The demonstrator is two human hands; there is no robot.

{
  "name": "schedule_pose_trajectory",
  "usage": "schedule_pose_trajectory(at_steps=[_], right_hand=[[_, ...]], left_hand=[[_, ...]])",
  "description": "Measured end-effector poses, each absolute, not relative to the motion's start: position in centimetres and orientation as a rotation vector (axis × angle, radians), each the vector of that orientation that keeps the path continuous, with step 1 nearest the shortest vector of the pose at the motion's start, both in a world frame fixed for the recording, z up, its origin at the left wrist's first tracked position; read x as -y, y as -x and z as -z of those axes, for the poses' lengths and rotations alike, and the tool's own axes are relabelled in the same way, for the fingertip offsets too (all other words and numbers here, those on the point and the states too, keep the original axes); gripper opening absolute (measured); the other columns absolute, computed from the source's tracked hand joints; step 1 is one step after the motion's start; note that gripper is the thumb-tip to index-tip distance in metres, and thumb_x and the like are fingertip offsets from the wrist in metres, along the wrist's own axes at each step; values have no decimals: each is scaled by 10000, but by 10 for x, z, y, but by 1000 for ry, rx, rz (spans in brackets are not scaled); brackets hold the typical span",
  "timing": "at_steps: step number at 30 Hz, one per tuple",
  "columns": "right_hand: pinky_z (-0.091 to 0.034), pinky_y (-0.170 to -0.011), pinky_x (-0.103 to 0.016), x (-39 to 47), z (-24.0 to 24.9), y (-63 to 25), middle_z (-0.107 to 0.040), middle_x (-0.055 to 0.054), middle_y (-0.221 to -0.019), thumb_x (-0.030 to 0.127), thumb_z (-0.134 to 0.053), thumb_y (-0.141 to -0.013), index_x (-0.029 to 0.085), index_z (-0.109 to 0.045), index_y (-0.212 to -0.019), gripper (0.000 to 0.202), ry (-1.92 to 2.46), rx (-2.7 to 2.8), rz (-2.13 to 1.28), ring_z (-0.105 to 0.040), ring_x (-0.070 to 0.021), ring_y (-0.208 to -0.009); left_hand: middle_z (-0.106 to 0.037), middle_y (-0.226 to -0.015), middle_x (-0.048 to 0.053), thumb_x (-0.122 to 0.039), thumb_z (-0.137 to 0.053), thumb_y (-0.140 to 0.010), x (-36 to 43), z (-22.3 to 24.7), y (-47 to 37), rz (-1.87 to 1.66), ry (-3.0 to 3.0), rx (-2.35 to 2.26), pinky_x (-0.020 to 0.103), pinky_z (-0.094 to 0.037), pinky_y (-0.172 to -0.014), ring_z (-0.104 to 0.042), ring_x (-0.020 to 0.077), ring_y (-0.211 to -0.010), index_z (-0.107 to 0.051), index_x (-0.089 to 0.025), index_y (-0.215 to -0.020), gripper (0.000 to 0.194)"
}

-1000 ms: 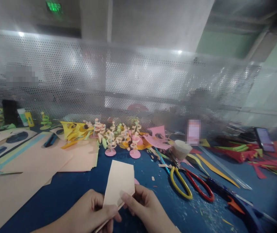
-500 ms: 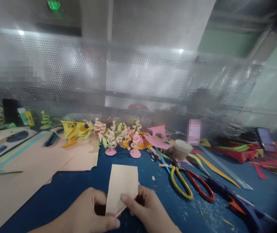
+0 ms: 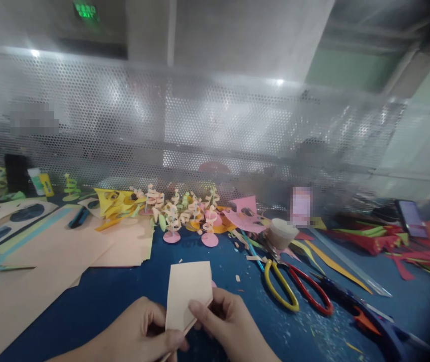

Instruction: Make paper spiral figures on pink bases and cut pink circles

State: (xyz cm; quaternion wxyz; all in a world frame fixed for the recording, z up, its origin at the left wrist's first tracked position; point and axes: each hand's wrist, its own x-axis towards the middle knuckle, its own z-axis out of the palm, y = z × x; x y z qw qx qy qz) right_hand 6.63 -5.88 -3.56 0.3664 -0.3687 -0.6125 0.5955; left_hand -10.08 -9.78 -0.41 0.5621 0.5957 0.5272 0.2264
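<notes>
A small cream-coloured piece of folded paper [image 3: 189, 284] is held upright in front of me, low in the middle of the head view. My left hand [image 3: 143, 329] pinches its lower left corner, thumb across the front. On the other side, my right hand [image 3: 226, 322] grips the right edge, its thumb pressed flat on the paper's face. The fingers behind the paper are partly hidden. Beyond it stand small paper spirals on round pink bases [image 3: 172, 237]. To the right lie scissors with one yellow and one red handle [image 3: 280, 286].
Large cream sheets [image 3: 45, 281] cover the left of the blue table. A white cup [image 3: 282, 232], a clear ruler [image 3: 354, 264] and a dark blue tool with an orange trigger [image 3: 365, 319] are on the right. Yellow paper offcuts [image 3: 116, 203] lie at the back, before a perforated screen [image 3: 215, 125].
The paper has shifted slightly down and tilted a little. My left thumb has moved up onto the paper's lower face. My right hand keeps almost the same grip.
</notes>
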Motion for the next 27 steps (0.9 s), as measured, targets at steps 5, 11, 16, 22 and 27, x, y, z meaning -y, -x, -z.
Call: schedule_pose_trajectory(at_steps=[5, 11, 16, 22, 27], right_hand=[[-309, -479, -207, 60, 33, -68, -499, 9, -507, 564, -594, -668, 161, -497, -535, 436, 963, 1609, -1515, -426, -91, -477], [-288, -435, -197, 62, 29, -65, -459, 17, -468, 548, -593, -667, 150, -511, -526, 430, 1020, 1653, -1449, -374, -73, -429], [-254, -375, -191, 62, 31, -64, -456, 13, -452, 597, -560, -661, 143, -531, -526, 475, 1036, 1672, -1459, -335, -59, -375], [-253, -411, -194, 59, 32, -65, -488, 23, -486, 583, -588, -660, 156, -543, -552, 443, 944, 1598, -1504, -324, -56, -412], [-292, -438, -197, 58, 39, -65, -505, 20, -482, 600, -601, -632, 163, -499, -550, 457, 973, 1572, -1548, -367, -65, -422]], left_hand=[[-492, -477, -39, -294, -585, -654, 97, 4, 100, -522, -1438, -1265, 166, -332, -430, -434, 80, -429, -601, -122, -593, 183], [-485, -443, -25, -343, -576, -644, 96, 6, 100, -540, -1439, -1236, 176, -299, -404, -425, 84, -398, -562, -117, -524, 257], [-535, -503, 10, -468, -543, -688, 102, 0, 97, -525, -1480, -1275, 174, -295, -429, -445, 88, -452, -672, -79, -631, 414], [-564, -509, 34, -626, -552, -612, 98, 8, 101, -607, -1334, -1125, 205, -364, -438, -470, 97, -422, -694, -64, -698, 586], [-593, -542, 46, -611, -517, -668, 95, 11, 104, -570, -1338, -1109, 208, -383, -458, -492, 102, -447, -697, -77, -724, 566]])
